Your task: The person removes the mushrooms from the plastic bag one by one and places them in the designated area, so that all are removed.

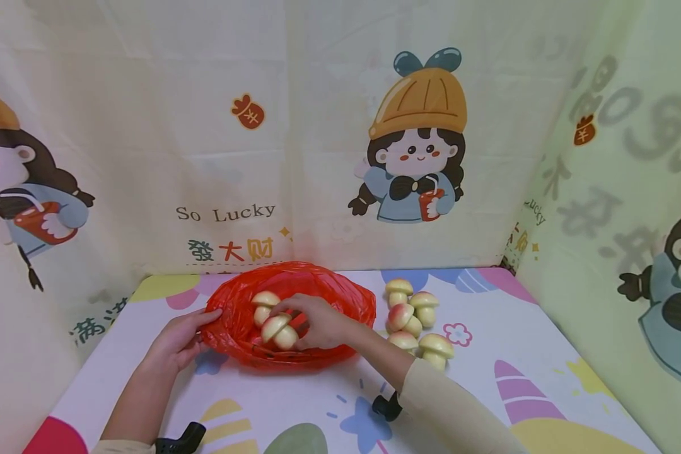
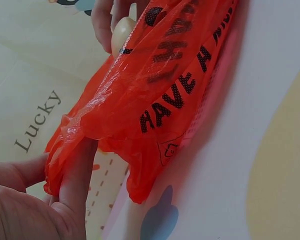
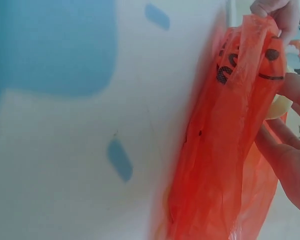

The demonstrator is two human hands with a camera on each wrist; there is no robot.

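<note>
A red plastic bag lies with its mouth spread on the table. My left hand pinches the bag's left rim between thumb and fingers; printed black letters show on the bag's side in the left wrist view. Inside the mouth, my right hand holds a toy mushroom with a cream cap and pale stem. Behind it, within the bag, is a second mushroom. In the right wrist view, the held mushroom shows between thumb and fingers, partly covered by the bag.
Several more toy mushrooms, some with pinkish caps, stand grouped to the right of the bag. The table's patterned cover stretches in front. Printed cloth walls enclose the back and sides.
</note>
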